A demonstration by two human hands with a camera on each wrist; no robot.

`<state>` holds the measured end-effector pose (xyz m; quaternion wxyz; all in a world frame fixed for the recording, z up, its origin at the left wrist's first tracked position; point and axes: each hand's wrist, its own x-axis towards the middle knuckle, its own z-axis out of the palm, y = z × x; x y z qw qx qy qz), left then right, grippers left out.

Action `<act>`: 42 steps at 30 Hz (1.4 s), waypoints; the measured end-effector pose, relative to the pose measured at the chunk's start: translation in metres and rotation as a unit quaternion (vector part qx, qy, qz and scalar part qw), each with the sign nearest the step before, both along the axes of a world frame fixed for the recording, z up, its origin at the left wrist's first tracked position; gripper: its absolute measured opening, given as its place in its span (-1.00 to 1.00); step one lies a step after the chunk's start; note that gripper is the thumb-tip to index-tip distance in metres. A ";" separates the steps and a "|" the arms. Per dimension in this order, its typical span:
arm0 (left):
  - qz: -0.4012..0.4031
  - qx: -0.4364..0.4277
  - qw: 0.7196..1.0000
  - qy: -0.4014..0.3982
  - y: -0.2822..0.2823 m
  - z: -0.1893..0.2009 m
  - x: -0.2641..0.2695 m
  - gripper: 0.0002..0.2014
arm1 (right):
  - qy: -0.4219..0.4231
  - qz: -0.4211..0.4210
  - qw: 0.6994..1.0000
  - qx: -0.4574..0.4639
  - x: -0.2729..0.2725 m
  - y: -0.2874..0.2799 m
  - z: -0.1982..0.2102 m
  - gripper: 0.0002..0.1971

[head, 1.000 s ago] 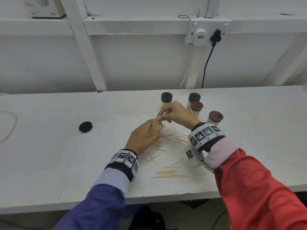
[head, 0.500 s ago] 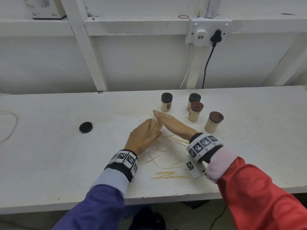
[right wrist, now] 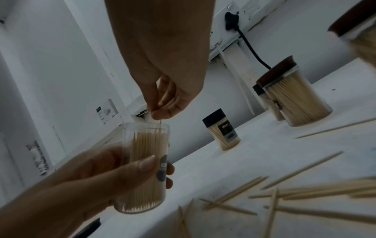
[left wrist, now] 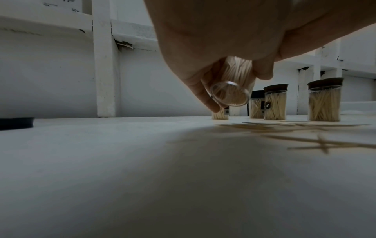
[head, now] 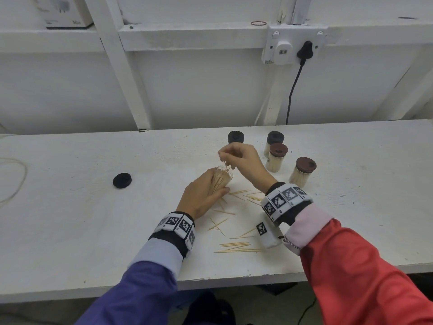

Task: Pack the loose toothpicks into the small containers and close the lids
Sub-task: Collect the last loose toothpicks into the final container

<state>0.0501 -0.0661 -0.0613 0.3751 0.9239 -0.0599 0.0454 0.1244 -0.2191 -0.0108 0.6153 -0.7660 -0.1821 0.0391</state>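
Note:
My left hand (head: 206, 195) grips a clear open container (head: 221, 180) (right wrist: 145, 169) (left wrist: 230, 95) nearly full of toothpicks, lifted off the table and tilted. My right hand (head: 236, 158) (right wrist: 160, 111) hovers just above its mouth, pinching a toothpick (head: 226, 165) (right wrist: 160, 124) whose lower end dips into the container. Loose toothpicks (head: 236, 246) (right wrist: 301, 190) lie scattered on the white table (head: 70, 231) below and in front of my hands. A loose black lid (head: 122, 180) (left wrist: 16, 123) lies to the left.
Several closed containers of toothpicks stand behind my hands: two with black lids (head: 236, 136) (head: 274, 138) and two with brown lids (head: 278, 157) (head: 303, 171). A wall socket with a black plug (head: 307, 50) and cable is on the wall. A thin cord (head: 14, 179) loops at far left.
My right hand, lying flat and low against the container half a second ago, has risen above its mouth and now pinches a toothpick. The left hand keeps its hold on the container.

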 end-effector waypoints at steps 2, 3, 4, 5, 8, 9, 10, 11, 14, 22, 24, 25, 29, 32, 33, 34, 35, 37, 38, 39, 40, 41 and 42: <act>-0.001 0.002 1.000 -0.001 0.000 0.000 0.000 -0.56 | 0.001 -0.010 0.999 0.048 -0.002 -0.001 0.000 -0.82; -0.002 0.003 1.000 -0.002 0.000 -0.001 0.000 -0.56 | -0.009 -0.015 0.998 0.056 -0.004 -0.001 -0.001 -0.81; -0.002 0.003 1.000 -0.004 0.000 -0.001 0.000 -0.56 | -0.025 -0.023 0.998 0.053 -0.006 -0.001 -0.002 -0.83; -0.001 0.003 1.000 -0.005 0.000 -0.001 0.000 -0.54 | -0.042 -0.032 0.998 0.041 -0.008 -0.001 -0.003 -0.86; 0.006 -0.007 1.000 -0.011 0.001 0.000 0.000 -0.49 | -0.085 -0.020 0.995 -0.044 -0.010 -0.004 -0.008 -0.95; 0.010 -0.013 1.000 -0.013 0.001 0.000 -0.001 -0.48 | -0.091 0.001 0.993 -0.076 -0.010 -0.006 -0.010 -0.94; 0.014 -0.016 1.000 -0.016 0.001 0.000 -0.001 -0.48 | -0.090 0.020 0.991 -0.095 -0.010 -0.008 -0.012 -0.90; 0.020 -0.015 1.000 -0.017 0.001 0.000 -0.001 -0.48 | -0.086 0.027 0.991 -0.094 -0.011 -0.011 -0.012 -0.87; 0.040 0.002 0.999 -0.014 0.002 -0.002 0.001 -0.45 | -0.054 -0.002 0.997 -0.060 -0.009 -0.027 -0.010 -0.82; 0.055 0.040 0.998 0.004 0.003 -0.005 0.004 -0.50 | -0.078 0.101 0.851 -0.509 -0.019 -0.046 -0.041 -0.73; 0.056 0.046 0.997 0.005 0.003 -0.005 0.004 -0.47 | -0.106 0.104 0.839 -0.523 -0.023 -0.043 -0.045 -0.78; 0.056 0.048 0.997 0.006 0.003 -0.006 0.004 -0.46 | -0.111 0.097 0.840 -0.523 -0.023 -0.041 -0.045 -0.83; 0.055 0.057 0.997 0.006 0.003 -0.005 0.003 -0.48 | -0.142 0.088 0.828 -0.535 -0.024 -0.038 -0.041 -0.86; 0.054 0.059 0.997 0.004 0.002 -0.002 0.002 -0.50 | -0.164 0.096 0.819 -0.541 -0.026 -0.040 -0.039 -0.84; 0.053 0.062 0.997 0.004 0.002 -0.001 0.001 -0.51 | -0.164 0.105 0.814 -0.547 -0.027 -0.040 -0.039 -0.83; 0.053 0.065 0.996 0.004 0.002 -0.001 0.001 -0.51 | -0.164 0.114 0.808 -0.554 -0.029 -0.039 -0.040 -0.83; 0.054 0.068 0.996 0.005 0.002 0.000 0.001 -0.52 | -0.163 0.120 0.802 -0.562 -0.030 -0.038 -0.041 -0.83; 0.055 0.071 0.996 0.007 0.002 -0.001 0.001 -0.54 | -0.161 0.127 0.797 -0.568 -0.030 -0.036 -0.043 -0.82; 0.054 0.072 0.996 0.009 0.002 -0.001 0.001 -0.55 | -0.159 0.130 0.799 -0.564 -0.029 -0.036 -0.043 -0.82; 0.055 0.071 0.996 0.010 0.002 -0.002 0.001 -0.57 | -0.159 0.133 0.804 -0.557 -0.029 -0.037 -0.043 -0.83; 0.055 0.071 0.996 0.012 0.002 -0.002 0.001 -0.57 | -0.160 0.135 0.809 -0.549 -0.028 -0.039 -0.042 -0.83; 0.056 0.072 0.996 0.013 0.002 -0.002 0.001 -0.57 | -0.164 0.136 0.814 -0.541 -0.026 -0.041 -0.041 -0.83; 0.056 0.073 0.996 0.014 0.002 -0.001 0.001 -0.56 | -0.167 0.136 0.816 -0.536 -0.025 -0.044 -0.041 -0.82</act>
